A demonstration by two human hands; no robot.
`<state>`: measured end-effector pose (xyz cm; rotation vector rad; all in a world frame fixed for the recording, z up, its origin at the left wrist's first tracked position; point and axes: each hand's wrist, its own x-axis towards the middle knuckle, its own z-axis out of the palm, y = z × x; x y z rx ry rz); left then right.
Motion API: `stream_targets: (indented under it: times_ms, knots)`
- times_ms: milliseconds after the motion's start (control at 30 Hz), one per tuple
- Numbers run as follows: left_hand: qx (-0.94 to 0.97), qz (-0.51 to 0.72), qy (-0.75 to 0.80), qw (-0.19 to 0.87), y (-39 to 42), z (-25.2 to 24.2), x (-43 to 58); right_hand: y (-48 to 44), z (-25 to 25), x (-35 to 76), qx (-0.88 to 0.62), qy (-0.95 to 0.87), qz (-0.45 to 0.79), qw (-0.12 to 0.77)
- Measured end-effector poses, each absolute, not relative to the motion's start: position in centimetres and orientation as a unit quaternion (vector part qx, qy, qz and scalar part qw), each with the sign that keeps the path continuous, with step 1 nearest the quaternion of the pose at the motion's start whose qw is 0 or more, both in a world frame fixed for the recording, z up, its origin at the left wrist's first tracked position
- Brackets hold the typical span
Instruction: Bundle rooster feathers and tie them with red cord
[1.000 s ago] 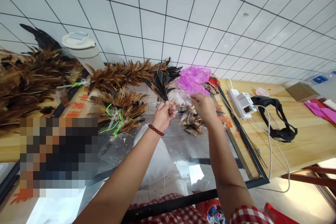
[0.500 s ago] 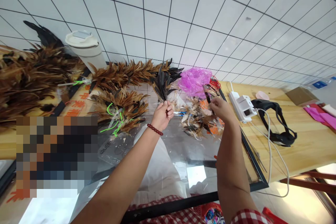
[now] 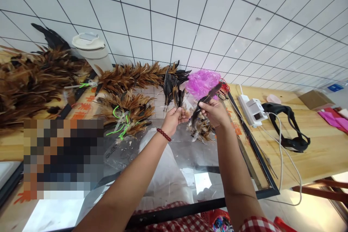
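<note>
My left hand (image 3: pixel 175 120), with a beaded bracelet at its wrist, is closed in a pinch on a small bunch of dark brown feathers (image 3: pixel 178 97) pointing up. Just behind it lies a bunch of glossy black feathers (image 3: pixel 168 83). Between the thumb and fingers of my right hand (image 3: pixel 214 112) is a long dark feather (image 3: pixel 213 93), its upper end slanting up to the right. Below the right hand sits a loose heap of brown and pale feathers (image 3: pixel 202 132), partly hidden by it. Left of my hands is a feather bundle (image 3: pixel 136 110) with bright green ties.
A long brown feather garland (image 3: pixel 136 74) runs along the wall beside a crumpled pink plastic bag (image 3: pixel 203 79). A white lidded tumbler (image 3: pixel 92 50) and a large feather pile (image 3: pixel 32 83) stand left. Rightward are a power strip (image 3: pixel 248 110) and a black strapped headset (image 3: pixel 288 127).
My right hand has come left and toward me from beside the pink bag, with the long dark feather in it. My left hand has shifted slightly right, now gripping brown-black feathers beside the black bunch.
</note>
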<state>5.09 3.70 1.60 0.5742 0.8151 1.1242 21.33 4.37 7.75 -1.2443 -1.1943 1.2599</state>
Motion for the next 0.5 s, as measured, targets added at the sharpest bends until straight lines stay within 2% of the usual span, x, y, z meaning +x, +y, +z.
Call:
stream_targets:
  times_ms: [500]
  knots:
    - [0.429, 0.591, 0.45, 0.513, 4.4, 0.4, 4.2, 4.6, 6.8, 21.5, -0.577, -0.573, 0.398, 0.425]
